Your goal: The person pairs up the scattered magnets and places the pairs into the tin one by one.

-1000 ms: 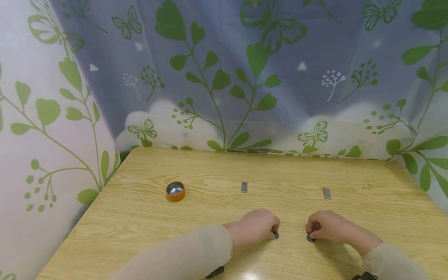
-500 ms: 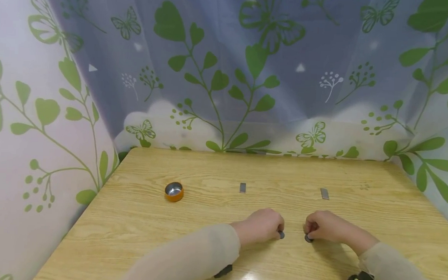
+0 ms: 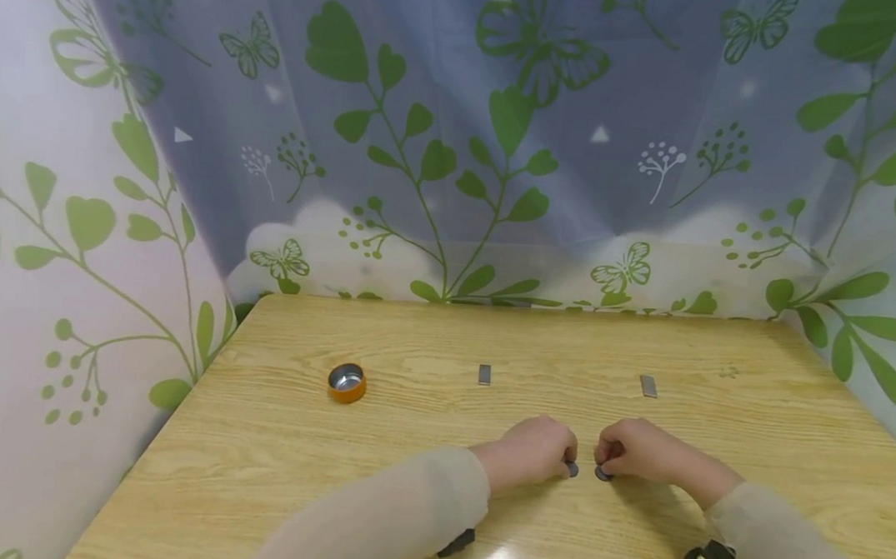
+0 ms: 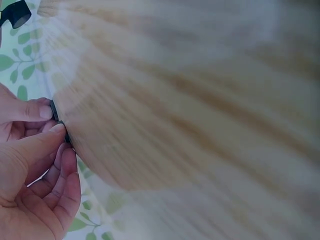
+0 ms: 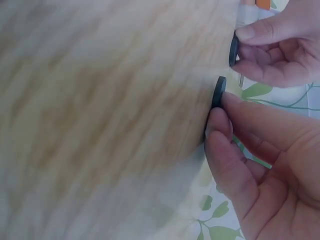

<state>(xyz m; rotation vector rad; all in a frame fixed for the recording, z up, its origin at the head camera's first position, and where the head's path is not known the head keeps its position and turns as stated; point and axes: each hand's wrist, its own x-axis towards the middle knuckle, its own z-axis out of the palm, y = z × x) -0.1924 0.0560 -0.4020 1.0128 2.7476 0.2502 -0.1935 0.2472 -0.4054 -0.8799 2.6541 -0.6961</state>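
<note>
1. Two small dark discs are pinched low over the desk (image 3: 415,336), just right of its middle and well forward of the far edge. The left disc (image 5: 233,49) and the right disc (image 5: 219,91) are near each other, with a narrow gap between them; whether they touch the wood, I cannot tell.
2. Compared with a second ago, that gap has shrunk: the discs have come inward from both sides. My judgement is that how they line up now matters more than how far apart they are.
3. The left hand (image 3: 534,450) holds its disc between thumb and fingers; the right hand (image 3: 639,450) pinches the other likewise.
4. Beyond the hands lie two flat grey plates, one (image 3: 485,374) near the middle, the other (image 3: 648,386) toward the right edge. Both look unmoved.
5. An orange bowl (image 3: 347,394) stands toward the left edge, also undisturbed.
6. Behind the far edge hangs a leaf-patterned cloth (image 3: 441,104).
</note>
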